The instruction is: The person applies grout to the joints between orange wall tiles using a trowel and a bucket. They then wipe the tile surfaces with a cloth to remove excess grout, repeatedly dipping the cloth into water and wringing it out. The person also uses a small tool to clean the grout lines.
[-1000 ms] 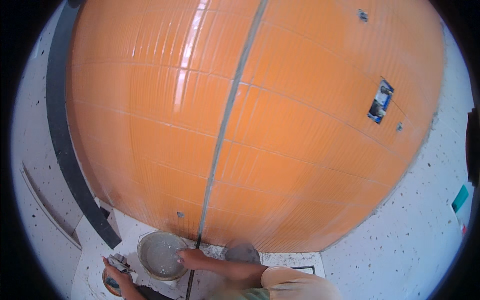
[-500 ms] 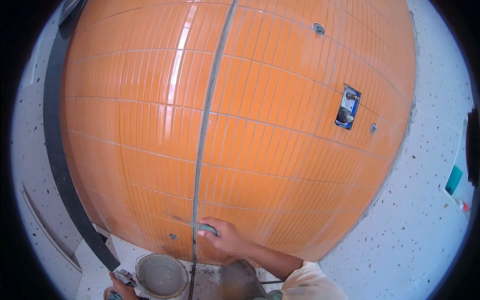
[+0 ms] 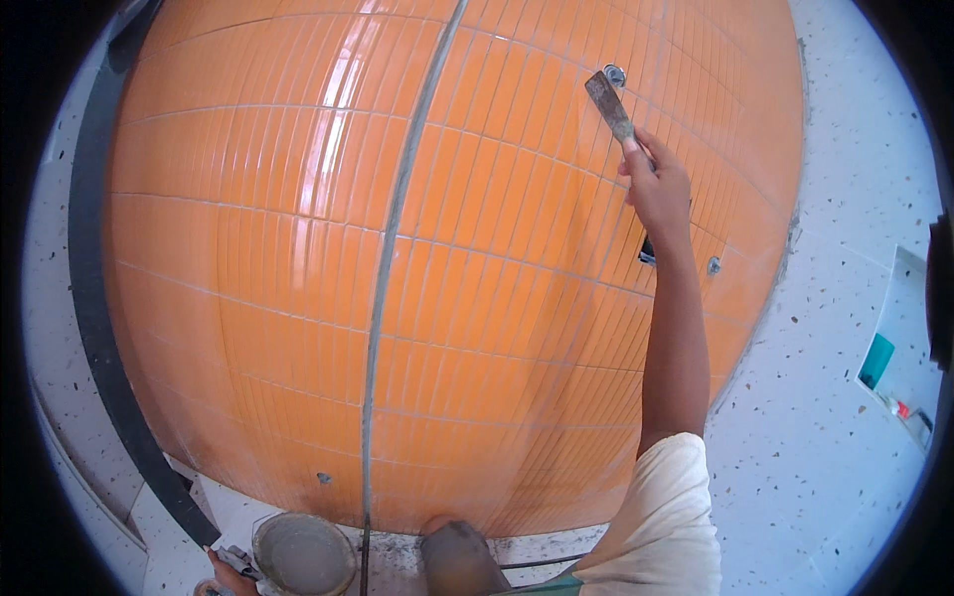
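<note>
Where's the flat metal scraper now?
Head view, upper right of centre: the flat metal scraper is in the person's right hand, its blade beside the round metallic fitting on the orange tiled wall.

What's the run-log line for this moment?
right hand: grips putty knife, raised before orange tiled wall | left hand: low, at grey bundle, grip unclear | bucket: right of left hand

Head-worn fisheye toward orange wall [image 3: 487,298]
</note>
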`<state>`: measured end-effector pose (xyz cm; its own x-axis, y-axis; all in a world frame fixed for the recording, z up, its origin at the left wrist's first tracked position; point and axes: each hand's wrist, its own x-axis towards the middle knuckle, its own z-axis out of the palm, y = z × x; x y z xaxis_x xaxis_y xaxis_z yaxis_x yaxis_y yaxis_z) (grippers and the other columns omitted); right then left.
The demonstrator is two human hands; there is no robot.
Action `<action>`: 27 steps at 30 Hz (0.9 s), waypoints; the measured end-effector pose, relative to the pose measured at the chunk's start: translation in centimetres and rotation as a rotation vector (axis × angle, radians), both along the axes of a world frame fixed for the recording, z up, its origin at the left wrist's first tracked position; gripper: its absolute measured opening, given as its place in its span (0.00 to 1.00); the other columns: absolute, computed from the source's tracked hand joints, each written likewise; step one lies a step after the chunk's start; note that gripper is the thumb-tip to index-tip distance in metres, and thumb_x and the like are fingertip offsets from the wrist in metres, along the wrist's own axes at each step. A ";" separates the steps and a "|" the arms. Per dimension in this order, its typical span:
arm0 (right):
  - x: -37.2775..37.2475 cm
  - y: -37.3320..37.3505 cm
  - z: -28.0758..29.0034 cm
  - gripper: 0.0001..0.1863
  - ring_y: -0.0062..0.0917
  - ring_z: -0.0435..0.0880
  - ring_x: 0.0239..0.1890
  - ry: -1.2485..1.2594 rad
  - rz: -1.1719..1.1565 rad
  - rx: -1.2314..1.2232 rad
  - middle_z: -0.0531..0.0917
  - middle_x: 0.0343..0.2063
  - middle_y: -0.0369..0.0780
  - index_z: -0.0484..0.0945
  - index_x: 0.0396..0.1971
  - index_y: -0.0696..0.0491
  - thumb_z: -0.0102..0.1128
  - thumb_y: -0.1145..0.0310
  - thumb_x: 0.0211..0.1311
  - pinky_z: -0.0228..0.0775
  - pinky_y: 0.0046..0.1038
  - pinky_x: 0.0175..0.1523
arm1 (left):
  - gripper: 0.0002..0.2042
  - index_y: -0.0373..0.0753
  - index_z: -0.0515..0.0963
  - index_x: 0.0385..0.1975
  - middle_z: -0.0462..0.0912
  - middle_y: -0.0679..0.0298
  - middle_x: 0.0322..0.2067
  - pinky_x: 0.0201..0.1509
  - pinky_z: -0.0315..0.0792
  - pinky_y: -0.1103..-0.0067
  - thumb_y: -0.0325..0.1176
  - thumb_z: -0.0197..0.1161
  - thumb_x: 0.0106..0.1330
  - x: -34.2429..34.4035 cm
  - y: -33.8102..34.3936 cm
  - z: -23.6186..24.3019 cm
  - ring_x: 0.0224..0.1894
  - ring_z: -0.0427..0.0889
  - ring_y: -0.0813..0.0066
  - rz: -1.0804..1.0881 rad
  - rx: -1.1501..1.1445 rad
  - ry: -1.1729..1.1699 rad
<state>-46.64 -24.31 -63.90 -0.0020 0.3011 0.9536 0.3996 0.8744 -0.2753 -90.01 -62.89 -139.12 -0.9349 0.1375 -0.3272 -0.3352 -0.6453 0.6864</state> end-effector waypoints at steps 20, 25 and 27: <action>1.3 -5.2 6.9 0.22 0.27 0.84 0.32 -0.374 -0.295 -0.075 0.86 0.32 0.46 0.79 0.54 0.58 0.58 0.59 0.66 0.75 0.31 0.44 | 0.19 0.41 0.78 0.39 0.82 0.65 0.31 0.36 0.75 0.70 0.52 0.62 0.65 -0.8 2.4 -2.4 0.31 0.81 0.66 -0.030 -0.276 0.023; 2.0 -4.9 5.8 0.23 0.34 0.86 0.40 -0.262 -0.281 0.071 0.86 0.36 0.50 0.80 0.52 0.60 0.58 0.58 0.66 0.74 0.32 0.49 | 0.22 0.39 0.79 0.45 0.81 0.67 0.33 0.36 0.76 0.74 0.53 0.60 0.69 -1.1 1.5 -1.0 0.31 0.81 0.72 -0.009 0.011 -0.124; 1.4 -3.9 6.0 0.23 0.38 0.86 0.44 -0.234 -0.262 0.124 0.86 0.39 0.51 0.80 0.51 0.61 0.58 0.58 0.66 0.74 0.34 0.51 | 0.22 0.39 0.79 0.46 0.81 0.67 0.34 0.36 0.76 0.74 0.54 0.60 0.68 -1.9 2.2 -2.0 0.31 0.81 0.72 0.087 -0.003 -0.160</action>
<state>-45.21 -28.24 -57.85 -0.1625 0.2029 0.9656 0.6538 0.7551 -0.0487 -91.86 -60.67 -141.14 -0.8790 0.0569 -0.4734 -0.3832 -0.6751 0.6304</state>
